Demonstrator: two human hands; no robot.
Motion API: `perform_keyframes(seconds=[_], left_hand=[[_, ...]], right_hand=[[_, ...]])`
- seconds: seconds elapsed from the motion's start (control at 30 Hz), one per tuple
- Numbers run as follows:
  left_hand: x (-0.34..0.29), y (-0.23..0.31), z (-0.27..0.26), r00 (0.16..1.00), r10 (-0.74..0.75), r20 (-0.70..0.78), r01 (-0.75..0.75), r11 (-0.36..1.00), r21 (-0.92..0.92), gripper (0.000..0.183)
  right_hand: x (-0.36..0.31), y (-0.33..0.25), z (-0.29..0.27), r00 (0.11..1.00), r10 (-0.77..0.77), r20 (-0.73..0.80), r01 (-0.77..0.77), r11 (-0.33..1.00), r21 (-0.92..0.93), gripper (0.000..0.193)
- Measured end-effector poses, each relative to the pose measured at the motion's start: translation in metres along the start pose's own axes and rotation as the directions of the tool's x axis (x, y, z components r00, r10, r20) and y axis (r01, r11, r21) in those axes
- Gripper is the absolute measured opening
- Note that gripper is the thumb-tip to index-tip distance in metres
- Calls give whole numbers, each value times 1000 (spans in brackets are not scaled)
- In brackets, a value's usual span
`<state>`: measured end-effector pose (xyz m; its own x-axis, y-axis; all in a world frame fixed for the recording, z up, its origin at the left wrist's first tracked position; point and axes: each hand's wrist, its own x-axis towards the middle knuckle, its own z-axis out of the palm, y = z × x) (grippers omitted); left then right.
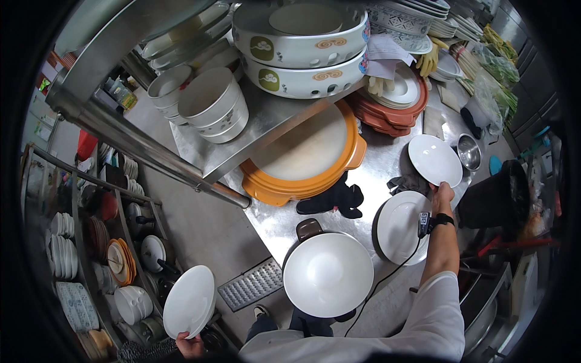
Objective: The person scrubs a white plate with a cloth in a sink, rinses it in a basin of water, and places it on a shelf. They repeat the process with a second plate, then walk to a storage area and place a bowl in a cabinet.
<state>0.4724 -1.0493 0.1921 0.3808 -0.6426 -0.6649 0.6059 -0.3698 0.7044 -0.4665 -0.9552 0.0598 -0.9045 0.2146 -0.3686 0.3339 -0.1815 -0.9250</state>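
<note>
At the lower left, my left hand (191, 346) grips the lower rim of a white oval-looking plate (190, 302), held tilted beside the shelving. My right hand (443, 195) reaches over the steel table and has hold of the near rim of another white plate (434, 160). Under my right wrist lies a larger white plate (399, 228) on the table. A small device (425, 224) with a black cable is strapped at that wrist. Between my arms, a white-lined pan (328, 273) with a brown handle sits at the table's near edge.
Orange-rimmed dishes (358, 151) and a black glove (339, 198) lie on the table (378, 175). Overhead, a steel shelf (272, 136) carries bowls and large pots (302, 81). A steel bowl (469, 151) and black bin (496, 196) stand right. Crockery racks (112, 202) line the left.
</note>
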Motion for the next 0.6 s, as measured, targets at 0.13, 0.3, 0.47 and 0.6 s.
perform_keyframes(seconds=[0.13,0.3,0.47,0.6], left_hand=[[-6,-1,9,999,3,45,-2,1000,-22,58],[-4,2,10,994,-29,107,35,998,-59,53],[32,11,-21,994,-85,66,93,987,-133,53],[58,28,-57,987,-145,62,154,973,-175,47]], right_hand=[[-26,-24,-44,990,-129,-54,125,990,-72,26],[-96,-79,-143,931,-294,216,302,953,-5,18],[-243,-136,-193,888,-325,327,329,943,44,29],[-399,-156,-198,785,-403,470,439,898,35,33]])
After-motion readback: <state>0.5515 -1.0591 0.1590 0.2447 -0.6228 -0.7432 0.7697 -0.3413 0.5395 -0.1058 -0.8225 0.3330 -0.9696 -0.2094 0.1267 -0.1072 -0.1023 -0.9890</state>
